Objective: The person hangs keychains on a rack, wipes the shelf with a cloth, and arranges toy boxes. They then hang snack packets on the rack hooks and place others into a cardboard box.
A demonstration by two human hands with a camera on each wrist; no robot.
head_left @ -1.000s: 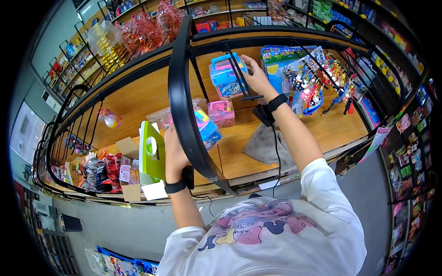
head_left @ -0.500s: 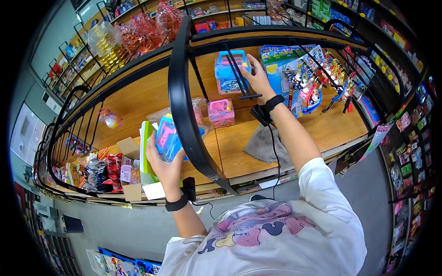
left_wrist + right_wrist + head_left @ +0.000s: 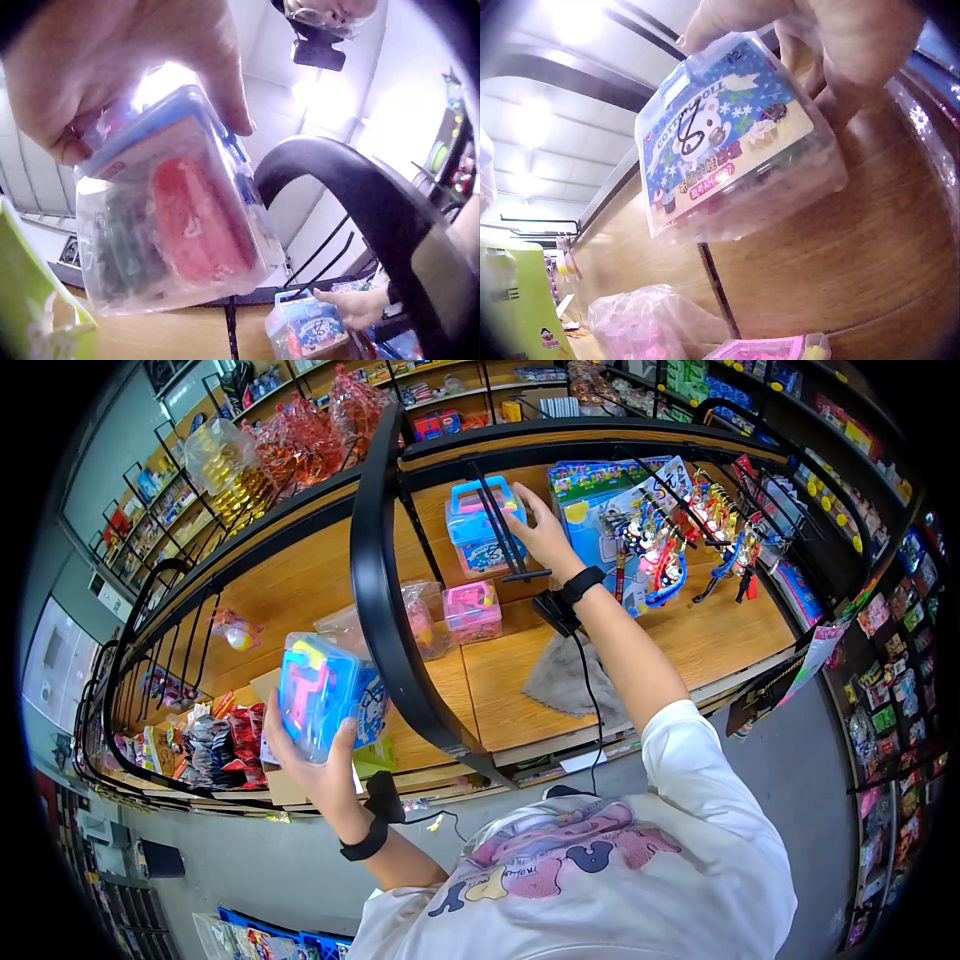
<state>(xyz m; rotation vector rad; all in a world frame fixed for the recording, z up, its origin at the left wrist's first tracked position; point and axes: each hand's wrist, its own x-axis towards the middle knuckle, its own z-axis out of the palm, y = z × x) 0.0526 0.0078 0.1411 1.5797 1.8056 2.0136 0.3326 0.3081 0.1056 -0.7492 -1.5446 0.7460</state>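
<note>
My left hand (image 3: 325, 770) grips a clear plastic carry box (image 3: 320, 685) with a blue lid and pink handle, tilted, left of the black curved post (image 3: 385, 600). From the left wrist view, a red and a dark green piece show through its wall. My right hand (image 3: 548, 538) holds a second carry box (image 3: 727, 135) by its right side, thumb near the front edge. That one has a blue handle and a "COTTON DOLL" label marked in black pen. Below it on the wooden shelf sits a pink carry box (image 3: 472, 615), beside a clear bag (image 3: 641, 322) with pink contents.
Black rack hooks (image 3: 505, 525) cross in front of the right-hand box. A lime-green carton (image 3: 34, 300) stands behind my left hand. Hanging keychains (image 3: 665, 545) and a grey cloth (image 3: 565, 675) lie to the right. Several small packets (image 3: 210, 735) fill the left end.
My left hand came from behind the post, bringing the pink-handled box leftward and up in front of the lime-green carton. The right hand stays at the back with its box, shifted only slightly.
</note>
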